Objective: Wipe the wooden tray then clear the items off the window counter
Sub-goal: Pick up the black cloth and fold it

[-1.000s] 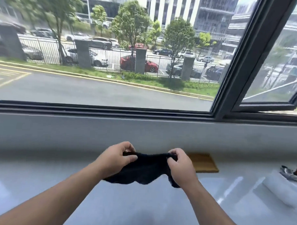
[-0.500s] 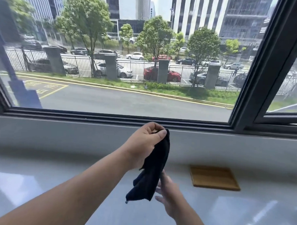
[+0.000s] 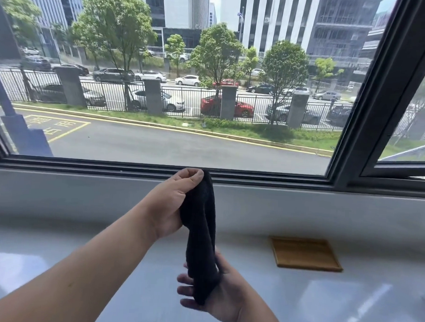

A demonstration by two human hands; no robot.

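A black cloth [image 3: 201,235] hangs vertically in front of me. My left hand [image 3: 173,203] pinches its top end, raised level with the window sill. My right hand [image 3: 215,295] is below, palm turned up, with the cloth's lower end draped into it and the fingers loosely curled around it. The wooden tray [image 3: 304,253], a flat square with a low rim, lies on the white window counter [image 3: 104,265] to the right of both hands, apart from them and bare on top.
The counter runs against a low grey wall under a large window [image 3: 172,98]. A dark window frame post [image 3: 369,107] slants up at the right. Bright glare patches lie on the glossy counter.
The cloth was stretched flat between both hands; the left hand lifted one end so it hangs, and the right hand moved under it. The view shifted left, taking the items at far right out of sight.
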